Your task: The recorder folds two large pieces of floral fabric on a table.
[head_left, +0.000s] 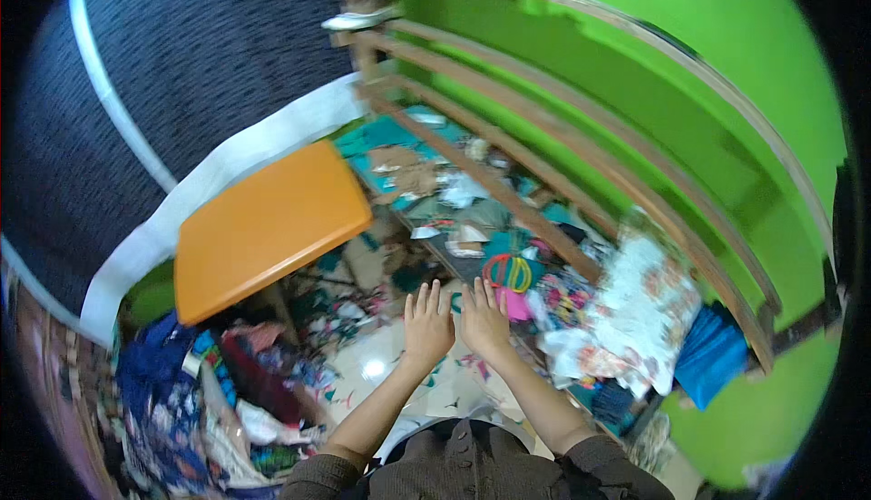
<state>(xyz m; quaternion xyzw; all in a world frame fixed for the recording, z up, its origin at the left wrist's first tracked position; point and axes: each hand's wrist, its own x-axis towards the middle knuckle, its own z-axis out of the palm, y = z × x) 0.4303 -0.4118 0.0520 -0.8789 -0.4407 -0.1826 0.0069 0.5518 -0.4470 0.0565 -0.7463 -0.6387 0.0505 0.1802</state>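
— Where are the two hands?

— Both are stretched out in front of the person, side by side and almost touching at the thumbs. The left hand (427, 320) has its fingers spread wide, palm down, holding nothing. The right hand (482, 317) is just the same: flat, fingers apart, empty.

— What lies nearest to them?

— Just beyond the right fingertips sits a pair of coloured rings (508, 272), red and yellow, with a pink piece of cloth (517, 304) under them. They rest among a heap of fabric scraps (435, 193) spread along the low wooden shelf (508, 199).

— And under the hands?

— A pale tiled floor (381, 366), littered with small cuttings.

— Anything else around?

— An orange worktop (268, 226) stands to the left, well apart from the hands. A floral bundle of cloth (641, 308) lies to the right, with folded blue fabric (713, 351) beside it. More piled clothes (186, 400) sit at the lower left, and a bright green wall (689, 73) rises behind the shelves.
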